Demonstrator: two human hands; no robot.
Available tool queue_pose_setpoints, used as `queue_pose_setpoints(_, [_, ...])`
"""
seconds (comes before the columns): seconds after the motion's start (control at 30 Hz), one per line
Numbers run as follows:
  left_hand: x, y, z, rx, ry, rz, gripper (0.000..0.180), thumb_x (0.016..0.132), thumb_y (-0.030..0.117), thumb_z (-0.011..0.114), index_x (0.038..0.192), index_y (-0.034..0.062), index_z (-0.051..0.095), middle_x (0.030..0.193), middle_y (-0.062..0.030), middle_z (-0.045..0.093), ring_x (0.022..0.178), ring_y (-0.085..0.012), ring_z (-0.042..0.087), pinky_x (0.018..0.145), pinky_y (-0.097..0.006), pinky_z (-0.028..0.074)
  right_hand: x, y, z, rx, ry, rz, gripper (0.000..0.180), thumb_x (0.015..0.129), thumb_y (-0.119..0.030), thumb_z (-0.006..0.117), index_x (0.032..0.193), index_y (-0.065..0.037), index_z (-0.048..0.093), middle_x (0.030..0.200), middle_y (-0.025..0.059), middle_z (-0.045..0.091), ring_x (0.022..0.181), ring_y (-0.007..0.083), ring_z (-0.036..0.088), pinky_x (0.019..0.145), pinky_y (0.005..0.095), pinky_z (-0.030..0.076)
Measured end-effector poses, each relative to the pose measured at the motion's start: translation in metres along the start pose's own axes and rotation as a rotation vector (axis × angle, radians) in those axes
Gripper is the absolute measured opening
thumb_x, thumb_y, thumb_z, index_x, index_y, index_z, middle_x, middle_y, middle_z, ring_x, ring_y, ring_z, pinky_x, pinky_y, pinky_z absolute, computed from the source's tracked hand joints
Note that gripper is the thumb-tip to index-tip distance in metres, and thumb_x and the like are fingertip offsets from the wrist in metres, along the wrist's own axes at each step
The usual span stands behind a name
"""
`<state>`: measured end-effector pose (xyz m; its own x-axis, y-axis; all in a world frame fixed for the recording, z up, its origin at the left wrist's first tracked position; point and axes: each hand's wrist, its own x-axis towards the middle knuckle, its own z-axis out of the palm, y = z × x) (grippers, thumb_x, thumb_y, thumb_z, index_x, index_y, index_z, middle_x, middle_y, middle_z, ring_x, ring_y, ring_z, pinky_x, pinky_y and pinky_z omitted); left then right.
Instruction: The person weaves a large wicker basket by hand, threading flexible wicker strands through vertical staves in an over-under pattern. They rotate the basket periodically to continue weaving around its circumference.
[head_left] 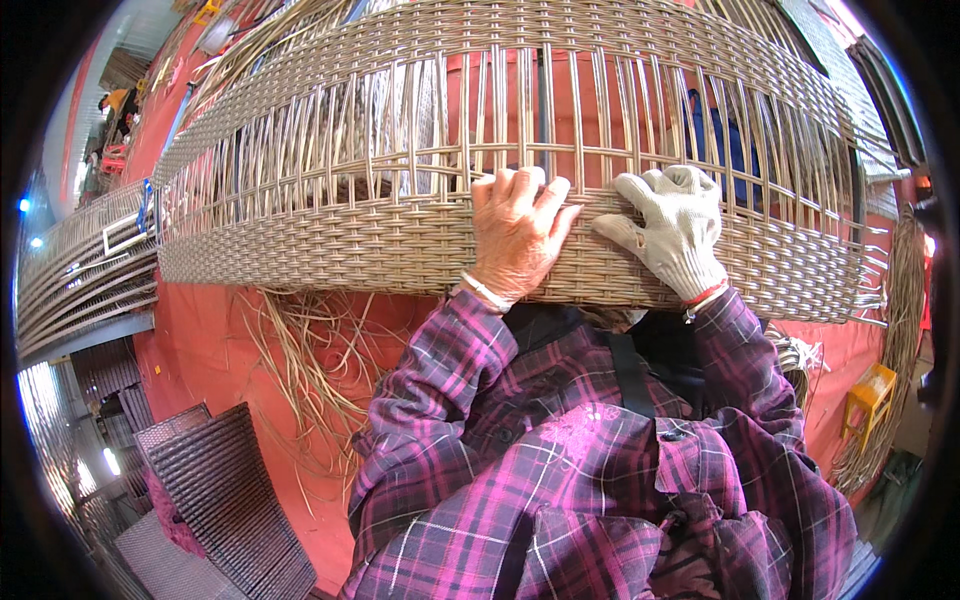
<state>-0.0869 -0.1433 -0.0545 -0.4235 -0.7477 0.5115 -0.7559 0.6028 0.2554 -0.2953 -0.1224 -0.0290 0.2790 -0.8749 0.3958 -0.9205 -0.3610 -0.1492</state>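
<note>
A wide wicker panel (330, 245) of tan-grey strands lies across in front of me, with tightly woven bands at the near and far sides. Between them run open upright strands (405, 115), crossed by loose horizontal ones. My bare left hand (515, 230) rests on the near band, its fingers curled over the top row of the weave. To its right, my right hand (670, 220), in a whitish knit glove, hooks its fingers over the same row with the thumb spread toward the left hand. Both sets of fingertips are partly hidden among the strands.
Loose strands (310, 350) hang and lie on the red floor covering (210, 330) at left. A dark woven chair (225, 480) stands lower left. At right are a yellow stool (868, 400) and a long strand bundle (900, 300). Someone in yellow (118, 100) is far off.
</note>
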Motion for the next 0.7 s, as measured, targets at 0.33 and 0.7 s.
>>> queue_pose_setpoints(0.33, [-0.016, -0.043, -0.022, 0.069, -0.126, 0.044, 0.045, 0.085, 0.035, 0.071, 0.126, 0.0174, 0.064, 0.120, -0.0004, 0.063, 0.112, -0.0224, 0.052, 0.098, -0.044, 0.031, 0.017, 0.010, 0.005, -0.036, -0.079, -0.014, 0.043, 0.080, -0.058, 0.067, 0.073, -0.016, 0.073, 0.066, 0.0061, 0.061, 0.079, 0.0248, 0.056, 0.082, 0.0409, 0.040])
queue_pose_setpoints(0.7, [0.004, -0.023, -0.016, -0.033, -0.028, -0.014, 0.024, 0.082, 0.033, 0.074, 0.097, 0.0140, 0.073, 0.090, -0.0003, 0.064, 0.093, -0.0221, 0.055, 0.087, -0.041, 0.035, 0.027, 0.016, -0.004, 0.040, 0.090, -0.069, 0.043, 0.076, -0.053, 0.074, 0.059, -0.013, 0.068, 0.052, 0.0020, 0.050, 0.065, 0.0216, 0.052, 0.075, 0.0374, 0.040])
